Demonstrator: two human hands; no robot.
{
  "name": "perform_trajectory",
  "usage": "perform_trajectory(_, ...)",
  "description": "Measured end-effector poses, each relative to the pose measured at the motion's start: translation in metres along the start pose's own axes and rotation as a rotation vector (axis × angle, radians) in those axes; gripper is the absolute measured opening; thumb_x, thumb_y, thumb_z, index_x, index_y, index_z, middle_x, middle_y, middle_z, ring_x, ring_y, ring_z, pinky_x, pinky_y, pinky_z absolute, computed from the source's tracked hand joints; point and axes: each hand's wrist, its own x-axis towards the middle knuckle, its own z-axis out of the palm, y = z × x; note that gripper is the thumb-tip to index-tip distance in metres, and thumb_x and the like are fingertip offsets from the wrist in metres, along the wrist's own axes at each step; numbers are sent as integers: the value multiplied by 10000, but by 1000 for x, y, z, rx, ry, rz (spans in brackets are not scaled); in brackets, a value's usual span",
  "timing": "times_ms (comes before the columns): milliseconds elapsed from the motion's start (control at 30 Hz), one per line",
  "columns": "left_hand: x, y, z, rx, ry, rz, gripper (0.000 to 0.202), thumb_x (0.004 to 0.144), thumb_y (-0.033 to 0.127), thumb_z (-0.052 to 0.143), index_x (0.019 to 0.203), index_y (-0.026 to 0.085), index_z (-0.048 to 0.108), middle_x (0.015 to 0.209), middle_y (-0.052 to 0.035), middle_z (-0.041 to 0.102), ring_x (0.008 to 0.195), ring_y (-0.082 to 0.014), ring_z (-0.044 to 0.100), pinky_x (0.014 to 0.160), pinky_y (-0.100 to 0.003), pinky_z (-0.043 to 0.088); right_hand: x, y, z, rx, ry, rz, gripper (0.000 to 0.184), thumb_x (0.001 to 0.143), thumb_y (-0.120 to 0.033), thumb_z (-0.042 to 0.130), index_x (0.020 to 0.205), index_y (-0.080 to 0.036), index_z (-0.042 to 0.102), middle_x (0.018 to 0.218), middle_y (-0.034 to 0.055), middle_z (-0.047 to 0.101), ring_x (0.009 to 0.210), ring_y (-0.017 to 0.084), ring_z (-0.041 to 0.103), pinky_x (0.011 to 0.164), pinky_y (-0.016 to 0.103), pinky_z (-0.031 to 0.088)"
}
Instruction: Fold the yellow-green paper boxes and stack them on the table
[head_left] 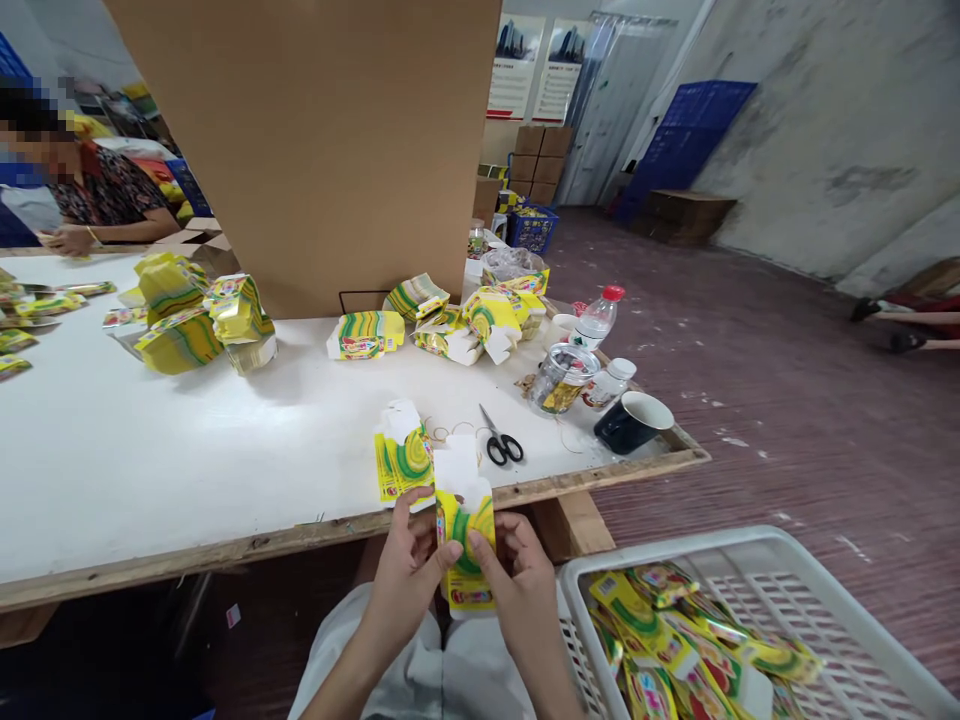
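Between my two hands is a yellow and green printed carton (466, 530), held above my lap at the table's front edge, its white end flaps standing up at the top. My left hand (412, 565) grips its left side, thumb on the front face. On the right side, my right hand (517, 570) holds it the same way, with its thumb pressed on the front. Just behind my left fingers, more flat cartons (405, 460) of the same print lie on the table. Black-handled scissors (501, 442) rest a little beyond the carton, to the right.
A white basket (757, 545) holding printed packets stands at my right. A dark mug (634, 425), a clear jar (562, 380) and a red-capped bottle (598, 318) crowd the table's right corner. Carton stacks (367, 335) line a tall cardboard sheet (315, 150). Another person (112, 195) sits across the table.
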Motion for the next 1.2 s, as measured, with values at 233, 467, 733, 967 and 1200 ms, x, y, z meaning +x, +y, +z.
perform_trajectory(233,-3,21,-18,115,-276,-115,511,835,298,711,1281,239,469,1039,-83,727,904,-209,687,749,-278,519,3,-17,-20,-24,-274,-65,363,922,-353,600,1260,-232,548,1058,70,682,925,195,650,811,293,529)
perform_trajectory(467,-10,14,-17,-21,-336,-162,526,789,260,768,1228,258,478,1024,-68,716,860,-173,672,740,-256,503,6,-26,-28,-122,-261,-94,240,936,-406,570,810,-209,624,753,-1,587,697,143,559,649,223,473)
perform_trajectory(733,-5,11,-18,235,-246,-51,397,810,270,727,1194,221,641,1205,-115,690,1089,-269,647,884,-328,520,9,-25,-31,-134,-65,-107,319,913,-474,572,1063,-221,697,1009,90,729,965,240,664,888,355,510)
perform_trajectory(967,-6,12,-17,306,-275,-22,464,866,268,646,1324,242,576,1272,-118,670,1116,-271,648,979,-366,484,6,-28,-22,-282,-265,36,392,840,-333,669,1206,-199,634,707,-8,699,637,169,616,588,241,481)
perform_trajectory(1200,-3,16,-15,171,-281,-90,481,827,280,704,1288,213,582,1188,-131,703,1067,-278,666,886,-343,511,0,-23,-16,-463,-200,-84,350,875,-358,617,1184,-195,622,509,-77,542,454,135,481,481,224,387)
